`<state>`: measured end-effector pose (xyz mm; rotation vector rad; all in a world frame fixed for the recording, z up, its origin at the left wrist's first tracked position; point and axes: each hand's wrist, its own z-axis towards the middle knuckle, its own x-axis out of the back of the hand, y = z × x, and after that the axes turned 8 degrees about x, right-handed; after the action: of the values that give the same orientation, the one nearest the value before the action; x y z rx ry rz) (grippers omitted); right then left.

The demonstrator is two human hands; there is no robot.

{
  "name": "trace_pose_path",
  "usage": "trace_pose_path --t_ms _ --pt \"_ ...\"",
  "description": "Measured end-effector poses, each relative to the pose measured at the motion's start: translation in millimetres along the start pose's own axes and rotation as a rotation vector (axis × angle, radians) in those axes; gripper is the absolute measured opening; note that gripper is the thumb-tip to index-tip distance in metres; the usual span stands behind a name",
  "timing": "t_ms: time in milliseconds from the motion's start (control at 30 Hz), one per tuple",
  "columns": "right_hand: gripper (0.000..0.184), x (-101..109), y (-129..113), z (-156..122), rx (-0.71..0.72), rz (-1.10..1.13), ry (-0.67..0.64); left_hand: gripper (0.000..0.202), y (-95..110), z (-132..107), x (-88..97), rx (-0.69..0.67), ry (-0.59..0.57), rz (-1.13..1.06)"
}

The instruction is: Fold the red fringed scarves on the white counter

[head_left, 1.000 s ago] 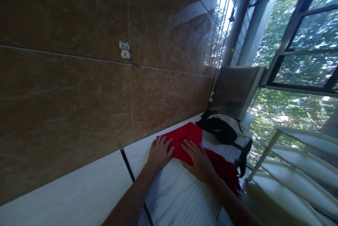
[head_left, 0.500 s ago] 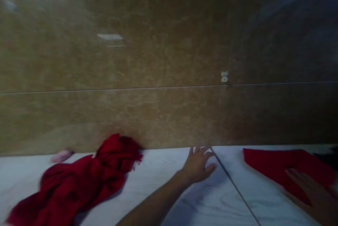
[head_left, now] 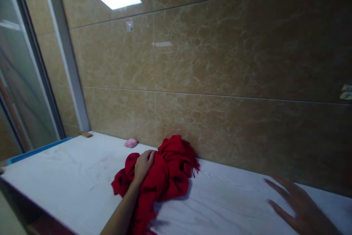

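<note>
A red fringed scarf (head_left: pixel 176 176) lies bunched up on the white tabletop, close against the wall. My left hand (head_left: pixel 144 163) is on top of its left part, with the fingers curled into the cloth. The fingertips are partly hidden by folds. Off to the right, my right hand (head_left: pixel 295 204) hovers over the tabletop, slightly blurred. Its fingers are spread and nothing is in them.
Behind the scarf, by the wall, sits a small pink lump (head_left: pixel 131 143). A brown block (head_left: pixel 86 134) is at the table's back left corner, and a blue strip (head_left: pixel 41 150) runs along the left edge. A tan tiled wall (head_left: pixel 233 62) rises behind the table.
The view has swung left. My left hand has gone from the bare tabletop to the scarf and gripped it. My right hand has come off the folded red cloth, which is out of view.
</note>
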<state>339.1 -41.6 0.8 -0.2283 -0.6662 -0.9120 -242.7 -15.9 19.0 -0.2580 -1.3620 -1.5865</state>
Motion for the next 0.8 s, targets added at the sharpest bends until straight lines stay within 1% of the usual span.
trace_pose_path --t_ms 33,67,100,133,200,233,267,300,333,367,400,433,500,567,633,700,767,800 --pt "0.064 -17.6 -30.0 35.1 0.066 0.054 -0.081 0.039 -4.0 -1.3 -3.4 -0.001 0.005 -0.043" --pt "0.07 -34.8 -65.6 73.8 0.101 0.13 -0.176 0.039 -5.6 -1.7 -5.5 0.001 0.013 -0.087" --pt "0.076 -51.2 -104.8 114.1 0.134 0.202 -0.317 0.038 -5.8 -1.3 -6.6 0.007 0.022 -0.136" --pt "0.089 -66.6 -145.0 153.7 0.143 0.261 -0.44 0.038 -5.3 -0.4 -6.8 0.017 0.027 -0.181" --pt "0.12 -94.3 -219.0 222.8 0.064 0.342 -0.647 0.039 -4.6 1.9 -6.0 0.039 0.035 -0.264" --pt "0.127 -107.3 -249.1 249.3 0.039 0.371 -0.734 0.04 -5.0 2.9 -5.7 0.043 0.044 -0.311" --pt "0.13 -120.2 -273.3 269.2 0.036 0.389 -0.827 0.041 -5.8 3.5 -5.6 0.043 0.059 -0.36" --pt "0.133 -133.0 -291.8 282.7 0.029 0.385 -0.929 0.042 -6.9 3.8 -5.7 0.04 0.082 -0.408" --pt "0.134 -145.7 -305.3 289.9 0.011 0.353 -1.029 0.044 -8.0 3.8 -5.9 0.037 0.11 -0.451" --pt "0.129 -157.8 -314.7 291.9 0.02 0.317 -1.098 0.045 -8.9 3.5 -6.1 0.033 0.138 -0.484" --pt "0.119 -168.7 -321.2 289.7 0.042 0.28 -1.109 0.045 -9.4 2.9 -6.0 0.028 0.165 -0.5" --pt "0.105 -177.8 -325.8 284.8 0.063 0.261 -1.075 0.046 -9.3 2.1 -5.6 0.02 0.191 -0.497" --pt "0.078 -188.0 -331.4 272.3 0.083 0.281 -0.949 0.046 -7.8 -0.4 -2.8 -0.025 0.252 -0.439" --pt "0.061 -186.7 -332.9 263.9 0.058 0.33 -0.854 0.045 -5.5 -3.8 3.1 -0.109 0.324 -0.346" --pt "0.049 -175.2 -328.2 264.9 0.015 0.354 -0.795 0.044 -4.7 -7.3 12.1 -0.195 0.399 -0.26" --pt "0.036 -155.4 -314.6 276.5 -0.038 0.363 -0.697 0.042 -6.5 -9.6 22.8 -0.247 0.487 -0.206" --pt "0.026 -127.3 -291.1 296.3 -0.09 0.363 -0.579 0.04 -9.9 -10.0 32.8 -0.258 0.585 -0.189" --pt "0.023 -109.9 -276.3 308.2 -0.113 0.36 -0.521 0.04 -11.6 -9.4 36.6 -0.246 0.63 -0.194"
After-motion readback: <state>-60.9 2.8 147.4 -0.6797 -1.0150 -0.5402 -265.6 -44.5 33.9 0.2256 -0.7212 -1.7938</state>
